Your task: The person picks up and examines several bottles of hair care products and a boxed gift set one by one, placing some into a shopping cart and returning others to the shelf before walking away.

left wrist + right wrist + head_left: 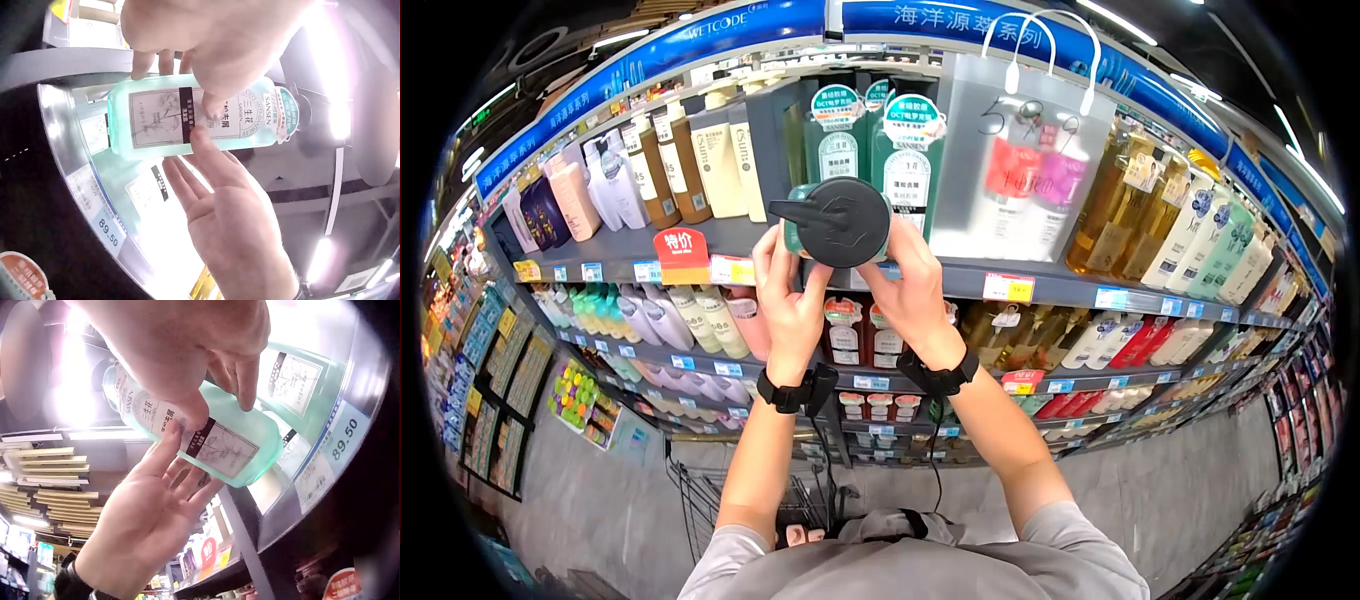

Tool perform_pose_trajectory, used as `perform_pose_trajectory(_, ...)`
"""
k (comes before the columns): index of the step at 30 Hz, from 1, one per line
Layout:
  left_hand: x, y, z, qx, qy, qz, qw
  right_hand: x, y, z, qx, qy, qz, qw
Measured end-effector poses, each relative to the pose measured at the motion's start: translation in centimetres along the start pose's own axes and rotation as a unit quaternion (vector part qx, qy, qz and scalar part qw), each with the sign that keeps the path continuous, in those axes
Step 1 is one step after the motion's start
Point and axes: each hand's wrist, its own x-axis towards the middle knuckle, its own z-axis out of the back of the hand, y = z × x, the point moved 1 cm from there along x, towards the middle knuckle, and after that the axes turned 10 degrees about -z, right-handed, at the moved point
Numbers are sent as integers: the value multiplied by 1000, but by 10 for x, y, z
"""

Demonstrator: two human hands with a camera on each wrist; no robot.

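Both hands hold a pale green pump bottle (156,115) just in front of a shelf. From the head view, its black pump top (845,222) hides most of the body. My left hand (788,305) grips one side, thumb on the label and fingers round the back. My right hand (915,305) grips the opposite side the same way. The two thumbs lie close together on the front label (224,450), seen in the right wrist view. Matching green bottles (908,165) with round neck tags stand on the shelf right behind.
A clear gift bag (1000,170) with pink and purple bottles stands to the right, beside amber bottles (1115,215). Left of a grey divider are brown and cream bottles (690,165). A red price sign (682,252) sticks out from the shelf edge. A wire cart (740,495) is below.
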Motion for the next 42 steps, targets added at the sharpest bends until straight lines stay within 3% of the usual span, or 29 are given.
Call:
perform_pose_trajectory(2, 7, 7, 0, 1, 6, -13, 1000, 3, -2, -6, -19, -8, -19, 1000)
perform_pose_trajectory(4, 3, 15, 0, -14, 16, 30, 999, 3, -9, -12, -33, -16, -18, 999)
perform_pose_trajectory(5, 0, 21, -1, -28, 6, 59, 998, 2, -13, -15, -32, -20, -22, 999)
perform_pose_trajectory(9, 4, 14, -4, 53, -50, 69, 995, 2, -12, -20, -51, -45, -32, 997)
perform_pose_trajectory(12, 8, 17, -12, 32, -104, 60, 992, 4, -12, -24, -63, -68, -43, 995)
perform_pose_trajectory(14, 10, 11, -13, 38, -95, 84, 991, 4, -13, -28, -62, -97, -49, 992)
perform_pose_trajectory(16, 12, 6, -15, 204, -45, -2, 978, 5, -16, -32, -56, -108, -54, 991)
perform_pose_trajectory(18, 16, 0, -18, 207, -21, 5, 978, 6, -18, -36, -34, -128, -71, 989)
perform_pose_trajectory(20, 22, -2, -23, 226, -42, -54, 972, 10, -15, -40, 11, -131, -104, 986)
perform_pose_trajectory(21, 23, -2, -24, 228, -33, -61, 971, 11, -15, -41, 57, -132, -133, 981)
perform_pose_trajectory(25, 27, -1, -22, 189, -26, -48, 980, 12, -14, -40, 48, -138, -124, 981)
perform_pose_trajectory(27, 26, -5, -19, 133, 7, 2, 991, 13, -9, -39, 32, -156, -111, 981)
perform_pose_trajectory(32, 25, -2, -22, 142, 28, -6, 990, 22, -5, -35, -32, -171, -95, 980)
perform_pose_trajectory(35, 25, 0, -24, 188, 42, -57, 980, 29, -10, -31, -111, -146, -43, 982)
perform_pose_trajectory(42, 23, 0, -28, 189, 83, -57, 977, 21, -10, -41, -121, -149, -52, 980)
